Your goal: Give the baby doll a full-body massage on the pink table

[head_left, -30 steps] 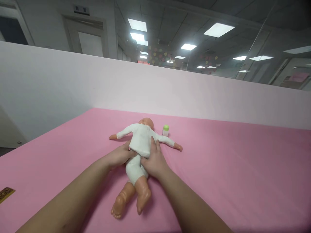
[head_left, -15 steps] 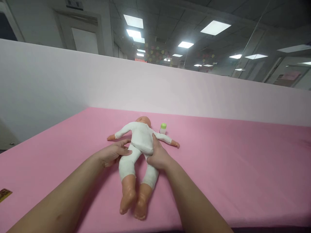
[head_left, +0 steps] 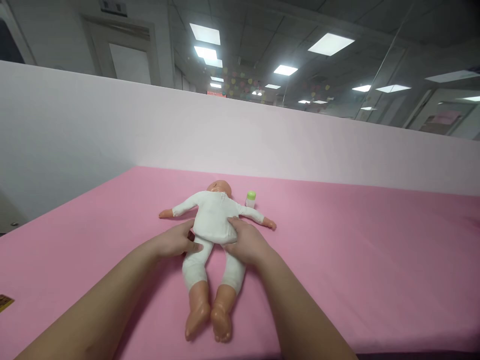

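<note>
A baby doll (head_left: 214,212) in a white long-sleeved top and white leggings lies on the pink-covered table (head_left: 337,260). Its head points away from me, its arms are spread out, and its bare feet point towards me. My left hand (head_left: 180,239) grips the doll's left-side hip and upper thigh, thumb on top and the other fingers partly hidden at its side. Over the opposite hip, my right hand (head_left: 245,242) is wrapped round the waist and top of the leg.
Just beyond the doll's right-side arm stands a small bottle (head_left: 251,198) with a green cap. A low white wall (head_left: 240,135) rises behind the table. At the far left edge lies a yellow-and-dark label (head_left: 5,302).
The doll's hips and torso have shifted slightly left and towards me, and its feet have turned. Both hands keep their hold, with the right fingers now farther over the waist.
</note>
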Demonstrator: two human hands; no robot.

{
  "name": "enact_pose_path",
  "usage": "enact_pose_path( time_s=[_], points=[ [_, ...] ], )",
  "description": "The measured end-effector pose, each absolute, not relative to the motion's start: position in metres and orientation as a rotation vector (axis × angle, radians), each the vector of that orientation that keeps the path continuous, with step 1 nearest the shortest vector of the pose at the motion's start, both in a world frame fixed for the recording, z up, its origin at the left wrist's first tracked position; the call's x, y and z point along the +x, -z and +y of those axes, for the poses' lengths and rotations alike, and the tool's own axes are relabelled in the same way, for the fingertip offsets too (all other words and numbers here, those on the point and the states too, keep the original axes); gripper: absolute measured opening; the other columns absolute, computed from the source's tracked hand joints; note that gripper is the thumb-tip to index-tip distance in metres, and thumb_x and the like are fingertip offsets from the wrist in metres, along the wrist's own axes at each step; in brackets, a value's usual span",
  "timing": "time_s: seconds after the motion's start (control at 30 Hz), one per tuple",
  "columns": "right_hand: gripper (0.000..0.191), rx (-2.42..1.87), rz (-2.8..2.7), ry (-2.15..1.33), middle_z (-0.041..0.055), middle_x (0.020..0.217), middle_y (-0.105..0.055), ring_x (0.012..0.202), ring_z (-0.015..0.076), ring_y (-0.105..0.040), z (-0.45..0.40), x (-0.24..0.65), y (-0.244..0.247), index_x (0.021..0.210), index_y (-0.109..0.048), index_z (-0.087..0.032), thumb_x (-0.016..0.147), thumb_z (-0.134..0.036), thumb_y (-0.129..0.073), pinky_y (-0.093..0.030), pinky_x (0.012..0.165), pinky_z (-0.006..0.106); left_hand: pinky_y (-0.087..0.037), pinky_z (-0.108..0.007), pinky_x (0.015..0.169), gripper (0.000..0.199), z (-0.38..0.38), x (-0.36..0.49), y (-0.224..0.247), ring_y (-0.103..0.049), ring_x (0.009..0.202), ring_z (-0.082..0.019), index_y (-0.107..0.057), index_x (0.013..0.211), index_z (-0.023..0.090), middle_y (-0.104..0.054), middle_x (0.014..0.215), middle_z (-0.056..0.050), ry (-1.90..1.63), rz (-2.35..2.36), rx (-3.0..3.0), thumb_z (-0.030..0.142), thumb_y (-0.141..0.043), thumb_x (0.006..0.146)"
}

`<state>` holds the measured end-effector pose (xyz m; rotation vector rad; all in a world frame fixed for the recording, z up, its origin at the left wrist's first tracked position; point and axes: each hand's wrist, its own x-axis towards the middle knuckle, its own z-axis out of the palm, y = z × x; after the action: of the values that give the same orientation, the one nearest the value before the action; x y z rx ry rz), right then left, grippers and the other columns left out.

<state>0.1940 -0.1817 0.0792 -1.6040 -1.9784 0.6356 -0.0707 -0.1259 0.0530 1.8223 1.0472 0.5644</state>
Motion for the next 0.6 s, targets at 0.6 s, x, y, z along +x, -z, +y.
enact_pose_path(
  time_s=[0.6],
  points=[
    [0.029, -1.619, -2.231, -0.514, 0.0036, 0.11, -0.078, 0.096, 0.0252, -0.07, -0.198, 0.186, -0.086, 0.117, -0.076, -0.028, 0.09, -0.033, -0.067, -0.045, 0.073, 0.03, -0.05, -0.044, 0.08, 0.044, -0.157, -0.018, -0.058, -0.07, 0.083, -0.034, -0.081, 0.1, 0.024, -0.077, 0.096, -0.017, -0.441, 1.388, 2.612, 0.061, -0.059, 0.093]
  ],
)
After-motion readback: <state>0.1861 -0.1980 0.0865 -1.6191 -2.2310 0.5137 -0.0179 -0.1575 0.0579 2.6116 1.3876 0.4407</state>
